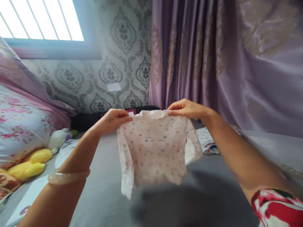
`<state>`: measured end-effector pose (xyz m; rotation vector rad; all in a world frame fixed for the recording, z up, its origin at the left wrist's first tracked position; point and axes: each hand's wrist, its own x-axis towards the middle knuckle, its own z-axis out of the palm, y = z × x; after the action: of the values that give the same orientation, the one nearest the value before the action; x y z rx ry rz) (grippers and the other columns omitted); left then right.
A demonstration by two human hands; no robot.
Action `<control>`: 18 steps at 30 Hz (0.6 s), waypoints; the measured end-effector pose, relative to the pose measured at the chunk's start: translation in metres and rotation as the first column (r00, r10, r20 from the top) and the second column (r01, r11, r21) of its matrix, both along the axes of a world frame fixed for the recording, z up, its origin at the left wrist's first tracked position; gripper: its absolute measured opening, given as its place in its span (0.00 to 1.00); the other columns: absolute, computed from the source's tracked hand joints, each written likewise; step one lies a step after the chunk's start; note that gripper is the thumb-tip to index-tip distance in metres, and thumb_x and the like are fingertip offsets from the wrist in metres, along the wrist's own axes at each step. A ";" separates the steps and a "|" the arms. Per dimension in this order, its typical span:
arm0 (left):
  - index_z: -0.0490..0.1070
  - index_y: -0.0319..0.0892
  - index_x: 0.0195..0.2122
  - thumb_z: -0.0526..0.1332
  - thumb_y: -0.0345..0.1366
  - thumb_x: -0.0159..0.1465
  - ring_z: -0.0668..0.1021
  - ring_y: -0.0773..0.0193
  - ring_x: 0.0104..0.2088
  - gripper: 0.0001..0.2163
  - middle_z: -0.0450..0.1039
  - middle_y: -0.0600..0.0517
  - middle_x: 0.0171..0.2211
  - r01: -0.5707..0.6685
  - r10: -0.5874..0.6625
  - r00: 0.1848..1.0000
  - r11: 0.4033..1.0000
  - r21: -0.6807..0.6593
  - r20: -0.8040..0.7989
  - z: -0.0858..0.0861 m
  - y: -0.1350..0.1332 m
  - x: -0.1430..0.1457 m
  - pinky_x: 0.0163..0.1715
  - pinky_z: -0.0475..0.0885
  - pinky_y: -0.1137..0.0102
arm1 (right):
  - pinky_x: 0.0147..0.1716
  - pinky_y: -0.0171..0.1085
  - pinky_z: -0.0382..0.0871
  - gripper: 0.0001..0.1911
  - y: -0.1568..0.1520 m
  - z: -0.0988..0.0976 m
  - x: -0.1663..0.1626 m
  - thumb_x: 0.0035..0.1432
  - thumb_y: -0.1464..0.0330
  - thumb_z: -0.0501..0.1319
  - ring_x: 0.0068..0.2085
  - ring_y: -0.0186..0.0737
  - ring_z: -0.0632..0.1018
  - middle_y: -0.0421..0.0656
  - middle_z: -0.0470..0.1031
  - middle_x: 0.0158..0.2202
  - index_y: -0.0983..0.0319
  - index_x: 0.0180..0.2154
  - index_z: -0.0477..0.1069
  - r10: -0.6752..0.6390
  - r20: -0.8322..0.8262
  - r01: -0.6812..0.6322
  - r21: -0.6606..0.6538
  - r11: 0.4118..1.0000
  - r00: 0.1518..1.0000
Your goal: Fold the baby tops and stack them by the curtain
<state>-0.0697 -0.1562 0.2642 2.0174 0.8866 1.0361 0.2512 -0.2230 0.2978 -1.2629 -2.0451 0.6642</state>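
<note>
From the head camera, both hands were up in front holding a tiny baby top (153, 148) stretched out by its shoulders. The left hand (113, 119) was pinched shut on the left shoulder seam and the right hand (187, 108) was clamped on the right one, so the neckline sat taut between them. The top was pale pink-white with little printed dots, long sleeves dangling down either side, and its hem hung loose above the grey bed (101, 189) without really touching, far as I could tell. A pale bangle (67, 176) sat on the left wrist.

Off to the left, a yellow plush toy (30, 165) lay near a floral pillow (19, 132). Just right of the top, behind the right forearm, some folded printed clothes (208, 142) lay on the bed. Purple curtains (213, 63) hung at the far right, patterned wallpaper (118, 56) behind.
</note>
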 end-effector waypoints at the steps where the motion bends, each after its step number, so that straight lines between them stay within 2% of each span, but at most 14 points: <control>1: 0.75 0.40 0.25 0.72 0.48 0.47 0.66 0.71 0.19 0.16 0.67 0.56 0.20 -0.034 0.034 0.999 0.999 0.029 0.027 0.001 0.006 -0.001 0.18 0.59 0.77 | 0.29 0.35 0.68 0.21 0.003 0.001 0.000 0.47 0.49 0.68 0.30 0.37 0.75 0.41 0.78 0.30 0.60 0.34 0.80 -0.018 -0.037 0.019 0.045 0.999 0.999; 3: 0.75 0.40 0.27 0.70 0.48 0.49 0.66 0.71 0.19 0.15 0.67 0.56 0.20 -0.114 0.109 0.992 0.989 0.097 0.057 0.003 0.016 -0.003 0.18 0.59 0.76 | 0.30 0.35 0.68 0.23 0.008 0.003 0.001 0.47 0.48 0.67 0.31 0.37 0.75 0.41 0.78 0.31 0.60 0.34 0.79 -0.034 -0.074 0.041 0.103 0.994 0.997; 7: 0.75 0.40 0.24 0.70 0.44 0.49 0.67 0.71 0.20 0.12 0.66 0.56 0.19 -0.206 0.216 0.976 0.944 0.258 -0.008 0.004 0.029 -0.001 0.19 0.59 0.76 | 0.30 0.35 0.67 0.22 0.018 0.006 -0.001 0.49 0.47 0.66 0.31 0.36 0.74 0.40 0.77 0.30 0.60 0.33 0.78 -0.064 -0.072 0.077 0.192 0.978 0.995; 9: 0.75 0.40 0.24 0.68 0.43 0.51 0.66 0.71 0.18 0.10 0.65 0.57 0.16 -0.235 0.246 0.969 0.948 0.214 -0.024 0.000 0.032 0.004 0.18 0.59 0.75 | 0.30 0.35 0.66 0.21 0.022 0.004 -0.004 0.50 0.48 0.66 0.31 0.36 0.73 0.40 0.76 0.29 0.60 0.32 0.77 -0.090 -0.080 0.107 0.242 0.964 0.993; 13: 0.72 0.40 0.25 0.64 0.41 0.54 0.69 0.70 0.17 0.09 0.67 0.56 0.16 -0.207 0.207 0.975 0.978 -0.017 0.074 -0.009 0.029 0.015 0.19 0.65 0.74 | 0.29 0.36 0.64 0.19 0.025 0.002 -0.008 0.52 0.51 0.65 0.30 0.36 0.72 0.40 0.75 0.27 0.60 0.31 0.77 -0.127 -0.084 0.145 0.277 0.950 0.988; 15: 0.71 0.40 0.26 0.67 0.41 0.53 0.73 0.69 0.21 0.10 0.71 0.54 0.20 -0.148 0.150 0.972 0.989 -0.023 0.183 -0.009 0.022 0.019 0.24 0.69 0.74 | 0.29 0.36 0.64 0.18 0.021 0.003 -0.007 0.51 0.51 0.66 0.30 0.36 0.72 0.40 0.75 0.27 0.60 0.30 0.77 -0.133 -0.094 0.154 0.269 0.951 0.987; 18: 0.74 0.40 0.29 0.71 0.43 0.50 0.72 0.71 0.25 0.13 0.71 0.54 0.24 -0.063 0.052 0.961 0.997 0.033 0.273 -0.002 0.006 0.022 0.26 0.68 0.75 | 0.27 0.35 0.65 0.19 0.011 0.008 -0.004 0.50 0.50 0.67 0.29 0.36 0.72 0.40 0.75 0.27 0.59 0.30 0.77 -0.111 -0.129 0.139 0.236 0.962 0.985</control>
<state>-0.0475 -0.1506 0.2618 1.8340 0.7860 1.3364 0.2467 -0.2123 0.3054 -1.1710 -1.8704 0.4015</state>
